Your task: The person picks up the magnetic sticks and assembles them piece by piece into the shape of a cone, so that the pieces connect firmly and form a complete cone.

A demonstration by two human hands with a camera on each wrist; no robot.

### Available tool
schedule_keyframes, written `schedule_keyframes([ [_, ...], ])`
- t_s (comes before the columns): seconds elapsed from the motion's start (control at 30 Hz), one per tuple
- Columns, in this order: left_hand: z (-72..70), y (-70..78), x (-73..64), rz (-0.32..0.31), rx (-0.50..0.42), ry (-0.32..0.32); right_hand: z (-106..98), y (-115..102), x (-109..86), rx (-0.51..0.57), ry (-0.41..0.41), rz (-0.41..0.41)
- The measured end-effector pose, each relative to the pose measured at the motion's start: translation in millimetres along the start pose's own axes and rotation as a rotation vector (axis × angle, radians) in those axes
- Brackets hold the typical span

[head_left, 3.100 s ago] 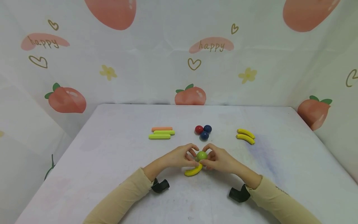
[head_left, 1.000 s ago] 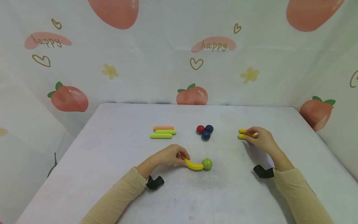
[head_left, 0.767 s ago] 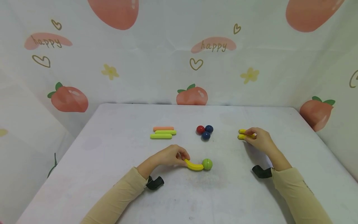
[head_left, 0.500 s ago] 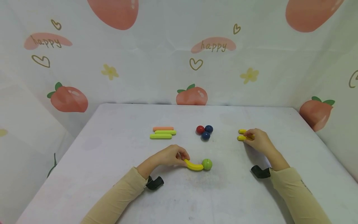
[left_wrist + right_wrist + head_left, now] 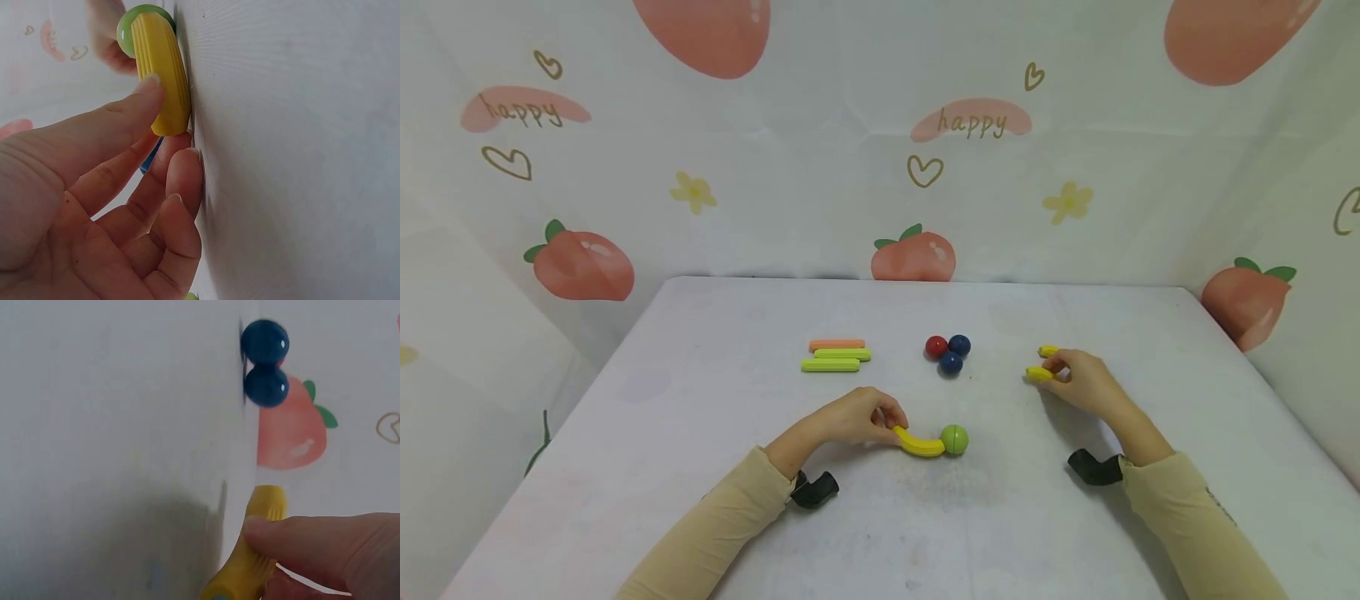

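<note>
My left hand point(image 5: 856, 417) pinches one end of a curved yellow stick point(image 5: 921, 446) between thumb and fingers. The stick's other end meets a green ball point(image 5: 955, 439), which has a line across its middle. In the left wrist view the thumb presses on the stick's ribbed side point(image 5: 161, 69), with the green ball point(image 5: 127, 31) behind it. My right hand point(image 5: 1088, 383) grips a second curved yellow stick point(image 5: 1038, 374); the right wrist view shows this stick point(image 5: 267, 503) under the thumb, over its shadow. A third yellow stick point(image 5: 1048, 351) lies behind the right hand, partly hidden.
Toward the back of the white table point(image 5: 737, 317), a red ball point(image 5: 936, 347) and two dark blue balls point(image 5: 951, 364) sit clustered. Left of them lie an orange straight stick point(image 5: 837, 344) and two lime-green ones point(image 5: 831, 365). A printed cloth point(image 5: 820, 167) hangs behind the table.
From both hands at the green ball, the right hand went to the yellow sticks at right and has drawn one leftward, apart from its neighbour. The left hand stays on its stick.
</note>
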State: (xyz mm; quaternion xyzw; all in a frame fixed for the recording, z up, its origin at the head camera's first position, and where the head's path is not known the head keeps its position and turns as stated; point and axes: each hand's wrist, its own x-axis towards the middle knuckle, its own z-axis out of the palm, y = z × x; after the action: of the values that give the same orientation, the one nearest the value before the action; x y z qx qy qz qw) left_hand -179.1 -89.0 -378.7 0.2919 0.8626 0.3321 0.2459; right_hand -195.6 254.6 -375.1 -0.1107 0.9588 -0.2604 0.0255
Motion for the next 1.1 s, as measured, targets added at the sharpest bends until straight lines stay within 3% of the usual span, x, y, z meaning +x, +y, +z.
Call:
schedule_keyframes([
  [0.2, -0.4, -0.5, 0.5, -0.004, 0.007, -0.001, 7.9, -12.9, -2.5, 0.116, -0.042, -0.039],
  [0.63, -1.0, -0.8, 0.8, -0.004, -0.007, -0.003, 24.5, -39.8, -9.1, 0.24, -0.158, -0.088],
  [0.8, -1.1, -0.2, 0.7, -0.005, -0.004, -0.004, 30.3, -44.8, -11.9, 0.348, -0.182, -0.106],
  [0.97, -0.7, 0.1, 0.5, -0.006, -0.001, -0.004, 35.6, -47.4, -12.9, 0.485, -0.22, -0.017],
  [1.1, -0.6, 0.7, 0.1, -0.004, -0.003, -0.002, 39.2, -50.1, -12.8, 0.533, -0.23, 0.058],
])
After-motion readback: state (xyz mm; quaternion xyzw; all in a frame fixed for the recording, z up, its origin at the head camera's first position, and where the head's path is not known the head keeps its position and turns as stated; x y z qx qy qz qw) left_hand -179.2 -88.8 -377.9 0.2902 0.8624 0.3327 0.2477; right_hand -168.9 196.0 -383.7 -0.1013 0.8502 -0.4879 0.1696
